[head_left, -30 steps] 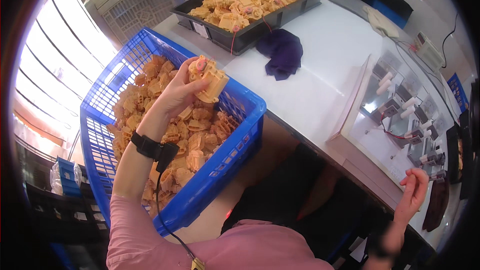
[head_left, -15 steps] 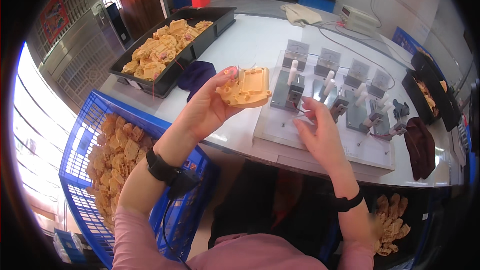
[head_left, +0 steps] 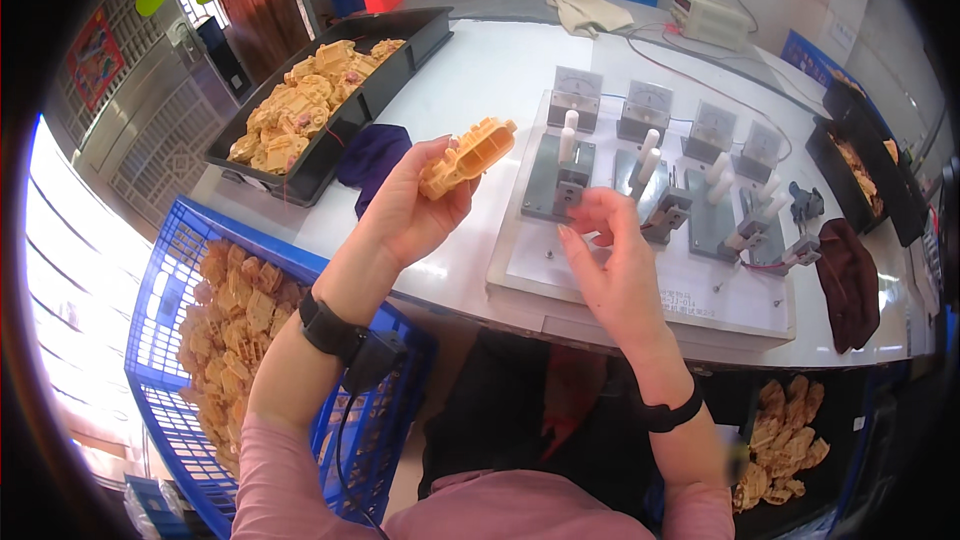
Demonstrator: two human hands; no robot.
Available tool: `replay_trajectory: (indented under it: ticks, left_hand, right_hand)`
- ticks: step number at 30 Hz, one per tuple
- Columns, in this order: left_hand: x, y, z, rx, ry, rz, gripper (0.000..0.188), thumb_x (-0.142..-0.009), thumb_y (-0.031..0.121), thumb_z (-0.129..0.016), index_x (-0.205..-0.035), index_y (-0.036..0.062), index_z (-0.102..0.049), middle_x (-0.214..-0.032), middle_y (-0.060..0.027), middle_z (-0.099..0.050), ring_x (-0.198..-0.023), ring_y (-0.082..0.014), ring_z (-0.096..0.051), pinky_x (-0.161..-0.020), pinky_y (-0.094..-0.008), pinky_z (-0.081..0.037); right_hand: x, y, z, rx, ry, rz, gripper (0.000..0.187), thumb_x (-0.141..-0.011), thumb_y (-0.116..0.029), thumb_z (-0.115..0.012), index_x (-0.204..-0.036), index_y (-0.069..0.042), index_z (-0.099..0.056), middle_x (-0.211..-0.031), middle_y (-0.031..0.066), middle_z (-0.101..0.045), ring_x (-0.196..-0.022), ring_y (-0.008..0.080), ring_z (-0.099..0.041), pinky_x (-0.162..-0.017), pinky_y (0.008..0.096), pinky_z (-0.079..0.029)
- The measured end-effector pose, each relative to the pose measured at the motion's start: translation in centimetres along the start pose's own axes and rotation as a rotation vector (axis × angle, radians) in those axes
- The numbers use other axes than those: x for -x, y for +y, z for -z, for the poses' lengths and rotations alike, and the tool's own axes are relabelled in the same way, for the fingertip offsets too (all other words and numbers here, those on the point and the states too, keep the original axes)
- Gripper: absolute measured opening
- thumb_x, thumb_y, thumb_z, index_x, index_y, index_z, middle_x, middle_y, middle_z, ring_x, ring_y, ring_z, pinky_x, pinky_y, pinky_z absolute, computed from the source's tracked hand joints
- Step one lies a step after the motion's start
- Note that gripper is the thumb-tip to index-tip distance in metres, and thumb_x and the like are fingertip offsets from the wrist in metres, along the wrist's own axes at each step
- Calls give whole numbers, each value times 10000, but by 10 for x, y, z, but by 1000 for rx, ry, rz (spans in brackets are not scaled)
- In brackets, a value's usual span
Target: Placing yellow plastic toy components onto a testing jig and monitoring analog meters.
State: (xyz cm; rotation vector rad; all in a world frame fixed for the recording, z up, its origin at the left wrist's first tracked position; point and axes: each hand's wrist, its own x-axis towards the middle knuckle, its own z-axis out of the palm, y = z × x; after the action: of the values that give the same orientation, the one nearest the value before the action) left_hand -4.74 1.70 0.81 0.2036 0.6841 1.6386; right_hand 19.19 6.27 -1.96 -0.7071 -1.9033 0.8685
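Housing [head_left: 467, 157], a tan moulded plastic piece with ribbed, blocky edges, sits raised above the white worktop [head_left: 470, 80] in the left hand [head_left: 415, 205], whose fingers wrap its lower end so that the part tilts up to the right. The right hand [head_left: 610, 260] holds nothing: its fingers are loosely curled and half spread, fingertips at the near edge of the fixture board [head_left: 640, 285], a pale flat slab (glossy, with rounded corners) carrying grey metal blocks, white cylindrical pegs [head_left: 568, 140] and a row of small square meters [head_left: 578, 88] along its far side. Both wrists wear black bands, the left with a cable running down.

Left of the housing a dark purple cloth [head_left: 372, 158] lies crumpled, beside a long black tray [head_left: 400, 55] heaped with more tan parts. Below the worktop's edge a blue plastic lattice crate [head_left: 160, 270] holds many of the same pieces. At the right, a maroon cloth [head_left: 850, 280] lies near another black tray [head_left: 850, 160].
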Motion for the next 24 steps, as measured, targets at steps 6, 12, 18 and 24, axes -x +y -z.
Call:
replay_trajectory:
  ticks: [6,12,18,24]
  left_hand:
    - [-5,3,5,-12,-44,42,271,-950,180,-639,-1148,32,-527,-1171,-116,-548,-1032,-200,-599,-766,-238,-591]
    - [-8,9,6,7,-86,68,232,-992,196,-558,-1146,25,-534,-1152,-110,-561,-1033,-208,-601,-809,-269,-590]
    - [-43,16,-5,-55,-66,47,214,-1006,164,-468,-1139,3,-513,-1163,-123,-549,-1026,-223,-604,-877,-305,-576]
    - [-77,1,-34,-354,115,-221,211,-982,175,-514,-1138,34,-506,-1189,-115,-538,-1108,-221,-566,-936,-339,-522]
  right_hand:
    - [-4,-2,-1,-73,9,40,459,-909,-122,-684,-1326,-61,-501,-1131,134,-652,-992,232,-643,-858,353,-500]
    - [-2,-2,8,-123,-106,80,394,-895,-114,-701,-1266,-63,-580,-1122,92,-660,-984,202,-633,-862,324,-494]
    - [1,1,6,-166,-74,82,395,-878,-128,-725,-1249,-87,-598,-1111,76,-661,-953,184,-633,-863,312,-496]
    - [3,0,8,-165,-86,88,399,-879,-147,-725,-1251,-93,-591,-1105,84,-656,-952,187,-635,-861,317,-499]
